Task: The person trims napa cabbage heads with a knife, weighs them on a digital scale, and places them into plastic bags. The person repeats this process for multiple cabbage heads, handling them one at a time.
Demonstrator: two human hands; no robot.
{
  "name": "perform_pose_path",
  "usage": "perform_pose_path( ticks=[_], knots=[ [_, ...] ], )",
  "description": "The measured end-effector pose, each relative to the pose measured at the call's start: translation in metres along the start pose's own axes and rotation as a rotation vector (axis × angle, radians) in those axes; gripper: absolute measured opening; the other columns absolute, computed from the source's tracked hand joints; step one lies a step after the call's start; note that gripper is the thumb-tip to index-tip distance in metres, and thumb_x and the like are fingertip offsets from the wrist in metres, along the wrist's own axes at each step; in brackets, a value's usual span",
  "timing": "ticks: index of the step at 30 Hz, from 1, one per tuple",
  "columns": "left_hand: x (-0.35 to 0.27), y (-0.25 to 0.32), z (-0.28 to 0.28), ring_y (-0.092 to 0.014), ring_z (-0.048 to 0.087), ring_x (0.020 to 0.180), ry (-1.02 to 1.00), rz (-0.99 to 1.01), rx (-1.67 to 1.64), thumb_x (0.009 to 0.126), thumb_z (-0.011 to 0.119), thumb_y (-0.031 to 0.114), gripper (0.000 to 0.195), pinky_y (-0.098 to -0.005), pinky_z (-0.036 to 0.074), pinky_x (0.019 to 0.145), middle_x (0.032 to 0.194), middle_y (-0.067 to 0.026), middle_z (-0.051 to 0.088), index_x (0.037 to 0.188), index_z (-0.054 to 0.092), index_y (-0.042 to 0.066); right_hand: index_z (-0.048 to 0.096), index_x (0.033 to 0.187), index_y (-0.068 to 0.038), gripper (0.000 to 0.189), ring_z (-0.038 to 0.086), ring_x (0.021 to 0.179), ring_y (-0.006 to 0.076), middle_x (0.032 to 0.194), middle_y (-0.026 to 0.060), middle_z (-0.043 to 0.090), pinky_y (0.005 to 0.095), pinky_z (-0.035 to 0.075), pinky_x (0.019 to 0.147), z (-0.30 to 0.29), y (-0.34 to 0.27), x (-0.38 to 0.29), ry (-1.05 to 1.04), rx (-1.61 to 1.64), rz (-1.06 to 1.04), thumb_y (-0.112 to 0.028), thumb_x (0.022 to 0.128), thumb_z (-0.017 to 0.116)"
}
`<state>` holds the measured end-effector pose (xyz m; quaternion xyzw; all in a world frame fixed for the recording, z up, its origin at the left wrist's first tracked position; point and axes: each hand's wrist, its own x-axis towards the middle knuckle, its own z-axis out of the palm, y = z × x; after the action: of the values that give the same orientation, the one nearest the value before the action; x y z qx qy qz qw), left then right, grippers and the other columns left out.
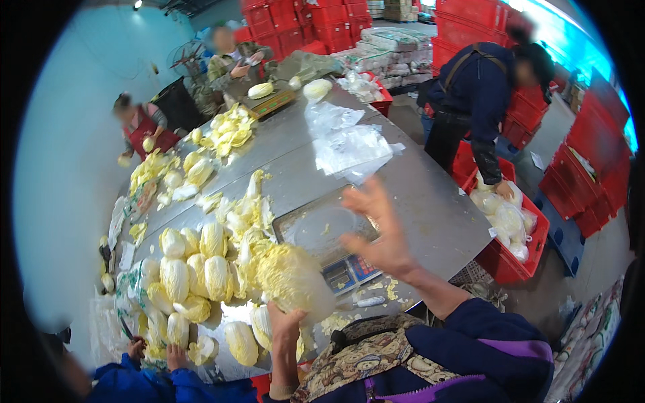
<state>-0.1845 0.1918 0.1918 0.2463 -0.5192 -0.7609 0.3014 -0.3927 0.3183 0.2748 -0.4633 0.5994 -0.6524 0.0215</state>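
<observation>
My left hand [286, 322] holds a napa cabbage [289, 277] from below, at the near side of the steel table. The cabbage is tilted, and its pale end on the right is blurred. My right hand [380, 234] is raised with fingers spread and nothing in it. Beneath that hand lies an electronic weighing scale [322, 226] with a worn metal platform and a keypad. Clear plastic bags [347, 141] are spread on the table beyond the scale. Left of my left hand stands a group of napa cabbages [176, 279], with loose yellow leaves [249, 214] behind them.
At my left, a blue-sleeved person's hand [137, 347] holds a knife, the other touching a cabbage. A person [473, 85] at right reaches into a red crate [529, 262] of bagged produce. Two people stand across the table [423, 201], near another scale [272, 103].
</observation>
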Motion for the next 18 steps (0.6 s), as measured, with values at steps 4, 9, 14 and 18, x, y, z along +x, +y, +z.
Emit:
perform_pose_path(
  ticks=[4,9,14,18],
  knots=[
    [-0.004,0.001,0.010,-0.024,0.058,0.102,-0.012,-0.020,-0.062,0.049,0.088,0.032,0.097,-0.0355,0.047,0.088,0.112,-0.0123,0.057,0.127,0.043,-0.002,0.024,0.140,0.001,0.057,0.057,0.096,0.0189,0.116,0.0167,0.055,0.0344,0.044,0.089,-0.083,-0.020,0.027,0.664,0.149,-0.266,-0.018,0.092,0.050],
    [-0.008,-0.019,0.000,-0.023,0.059,0.099,-0.020,-0.036,-0.058,0.050,0.090,0.038,0.096,-0.0362,0.051,0.082,0.112,-0.0103,0.058,0.126,0.044,0.002,0.052,0.111,0.000,0.024,0.055,0.083,0.0144,0.096,0.0082,0.060,0.0278,0.044,0.082,-0.061,-0.001,0.003,0.365,0.137,0.041,-0.017,0.095,0.045],
    [-0.007,0.003,0.022,-0.019,0.061,0.093,-0.071,-0.121,0.117,0.047,0.086,0.021,0.084,-0.0312,0.050,0.080,0.104,-0.0099,0.062,0.119,0.050,-0.004,0.046,0.128,-0.002,0.048,0.049,0.105,0.0105,0.116,0.0053,0.054,0.0282,0.040,0.092,0.021,0.036,-0.045,-0.444,0.654,0.478,-0.036,0.095,0.050],
    [-0.016,0.006,0.023,-0.020,0.062,0.091,-0.036,-0.083,0.049,0.044,0.091,0.031,0.090,-0.0317,0.050,0.080,0.102,-0.0098,0.063,0.118,0.051,-0.003,0.043,0.132,0.000,0.051,0.048,0.106,0.0108,0.117,0.0052,0.055,0.0286,0.041,0.091,0.029,0.022,-0.042,-0.510,0.633,0.652,-0.031,0.094,0.054]
  ],
)
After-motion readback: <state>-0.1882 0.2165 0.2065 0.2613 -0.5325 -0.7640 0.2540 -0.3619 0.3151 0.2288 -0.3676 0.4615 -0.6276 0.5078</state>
